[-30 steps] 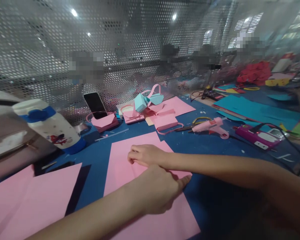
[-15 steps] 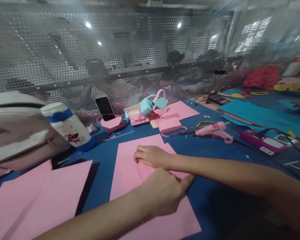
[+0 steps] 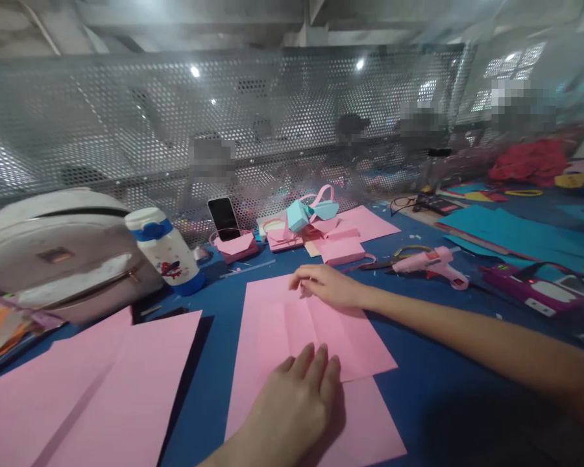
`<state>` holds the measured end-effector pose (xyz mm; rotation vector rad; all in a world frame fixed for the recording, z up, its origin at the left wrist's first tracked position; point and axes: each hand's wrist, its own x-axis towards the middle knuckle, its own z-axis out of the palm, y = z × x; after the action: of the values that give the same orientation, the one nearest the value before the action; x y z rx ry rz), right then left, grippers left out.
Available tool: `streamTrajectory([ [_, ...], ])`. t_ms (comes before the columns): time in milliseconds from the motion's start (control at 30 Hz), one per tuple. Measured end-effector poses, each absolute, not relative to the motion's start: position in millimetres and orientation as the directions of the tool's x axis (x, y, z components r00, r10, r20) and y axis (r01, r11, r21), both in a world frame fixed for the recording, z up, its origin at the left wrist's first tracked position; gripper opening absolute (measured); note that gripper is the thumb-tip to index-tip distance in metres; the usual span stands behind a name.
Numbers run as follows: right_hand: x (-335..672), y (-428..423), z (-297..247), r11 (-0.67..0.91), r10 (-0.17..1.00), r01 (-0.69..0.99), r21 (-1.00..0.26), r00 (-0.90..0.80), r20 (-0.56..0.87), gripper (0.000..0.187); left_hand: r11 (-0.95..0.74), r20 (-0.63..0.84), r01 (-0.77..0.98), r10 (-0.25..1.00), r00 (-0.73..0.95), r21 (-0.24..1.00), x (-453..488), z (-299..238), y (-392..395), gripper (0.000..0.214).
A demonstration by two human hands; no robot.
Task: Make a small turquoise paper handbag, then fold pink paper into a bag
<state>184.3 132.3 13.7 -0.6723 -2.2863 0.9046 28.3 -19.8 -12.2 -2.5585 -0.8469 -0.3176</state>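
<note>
My left hand (image 3: 292,405) lies flat on the pink paper (image 3: 282,324), fingers pressed together. My right hand (image 3: 328,287) pinches the paper's far edge. The paper lies on the blue surface (image 3: 418,389), close to me.

Creased pink sheet (image 3: 316,327): opened out flat on the blue mat (image 3: 214,295), with straight fold lines running 12-to-6 through the middle. It lies on top of a second pink sheet (image 3: 370,428) of the same colour, also flat, which shows past its 6 o'clock edge. Left hand (image 3: 292,408) lies palm down with fingers spread at the 6 o'clock edge. Right hand (image 3: 328,287) has its fingertips on the 12 o'clock edge; pinch or press is unclear.
</note>
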Motion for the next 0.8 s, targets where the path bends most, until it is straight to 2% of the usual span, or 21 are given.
streamTrajectory([
  [100, 190, 143, 19, 0.594, 0.691, 0.232, -0.770, -0.637, 0.342, 0.030, -0.747, 0.372, 0.604, 0.496, 0.784, -0.278, 23, -14, -10, 0.026],
  [200, 193, 148, 23, 0.571, 0.702, 0.200, -0.797, -0.622, 0.347, 0.027, -0.802, 0.393, 0.573, 0.477, 0.786, -0.172, 12, 1, 5, 0.018],
  [267, 194, 148, 24, 0.565, 0.695, 0.179, -0.805, -0.629, 0.348, 0.024, -0.822, 0.417, 0.565, 0.490, 0.765, -0.071, 2, 19, 14, 0.021],
  [333, 194, 146, 26, 0.540, 0.692, 0.149, -0.828, -0.638, 0.337, 0.021, -0.827, 0.510, 0.562, 0.491, 0.706, 0.018, -9, 39, 22, 0.031],
  [400, 193, 146, 27, 0.484, 0.695, 0.100, -0.869, -0.647, 0.313, 0.023, -0.800, 0.555, 0.570, 0.565, 0.610, 0.188, -20, 58, 29, 0.034],
  [433, 193, 146, 27, 0.448, 0.696, 0.071, -0.891, -0.653, 0.298, 0.027, -0.740, 0.564, 0.595, 0.650, 0.510, 0.315, -25, 65, 32, 0.032],
  [500, 193, 146, 28, 0.354, 0.702, 0.001, -0.935, -0.662, 0.265, 0.035, -0.570, 0.518, 0.567, 0.811, 0.272, 0.595, -35, 74, 38, 0.022],
  [533, 193, 147, 29, 0.292, 0.707, -0.042, -0.956, -0.664, 0.245, 0.039, -0.471, 0.463, 0.497, 0.874, 0.148, 0.729, -38, 75, 41, 0.016],
  [600, 193, 147, 31, 0.119, 0.728, -0.157, -0.980, -0.657, 0.194, 0.046, -0.313, 0.337, 0.298, 0.941, -0.034, 0.902, -44, 73, 48, 0.016],
  [700, 192, 145, 37, -0.047, 0.764, -0.298, -0.954, -0.626, 0.158, 0.060, -0.215, 0.232, 0.130, 0.964, -0.128, 0.968, -48, 63, 57, 0.033],
  [800, 189, 139, 43, -0.014, 0.778, -0.364, -0.931, -0.588, 0.219, 0.066, -0.139, 0.142, 0.041, 0.983, -0.116, 0.990, -48, 52, 60, 0.045],
])
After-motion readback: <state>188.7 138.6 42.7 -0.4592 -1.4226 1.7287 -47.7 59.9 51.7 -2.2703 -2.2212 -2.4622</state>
